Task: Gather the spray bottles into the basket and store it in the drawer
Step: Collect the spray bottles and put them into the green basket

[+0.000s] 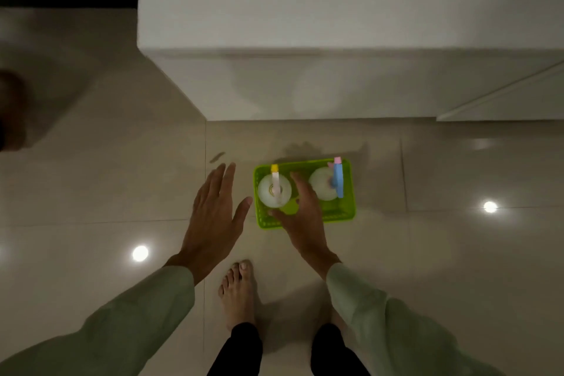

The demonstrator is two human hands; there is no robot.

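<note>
Your left hand (213,210) is spread flat, fingers straight and thumb out, holding nothing; it sits just left of the basket (348,207), thumb tip near the left wall, contact not confirmed. Your right hand (302,210) is over the basket's middle, fingers loosely extended, not closed on anything; the thumb lies along the near rim beside the left bottle (268,192), whether touching I cannot tell. The green basket rests on the tiled floor (457,253), just in front of the white cabinet (305,85). Two spray bottles stand upright inside: the left bottle has a yellow-tipped nozzle, the right bottle (320,185) a blue and pink sprayer (338,177). Your bare foot (238,293) is on the floor near the basket.
</note>
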